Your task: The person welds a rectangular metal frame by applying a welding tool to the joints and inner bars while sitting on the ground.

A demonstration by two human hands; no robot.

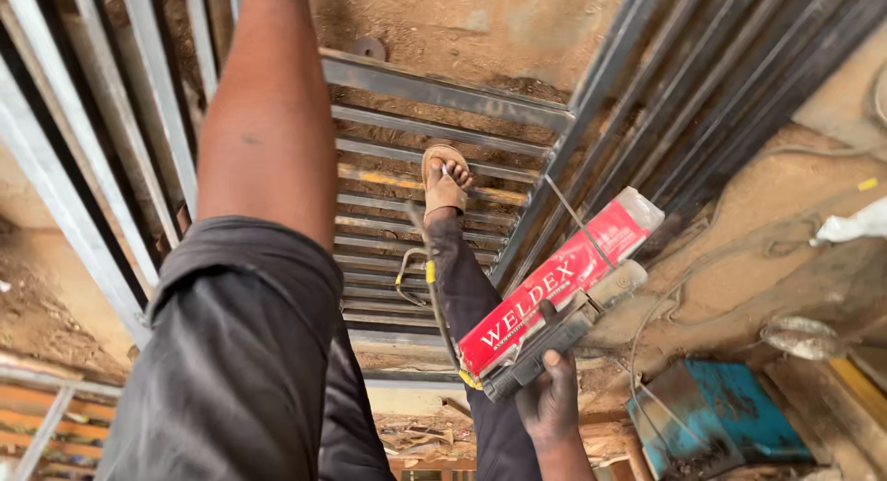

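Note:
My right hand [550,402], low in the middle, grips a grey electrode holder [540,352] together with a long red packet of welding rods [554,282] that has a clear plastic end. A thin rod [571,215] sticks up from the holder across the packet. My left arm [268,111], in a rolled dark sleeve, reaches up past the top edge, so that hand is hidden. My foot in a tan sandal [445,181] stands on a grey steel grille [434,93] lying on the dirt floor.
Long steel bars [702,84] lean at the right and others [83,167] at the left. A cable with yellow tape [430,273] runs along my leg. A blue metal box [716,412] sits at the lower right, with a white rag [855,224] further right.

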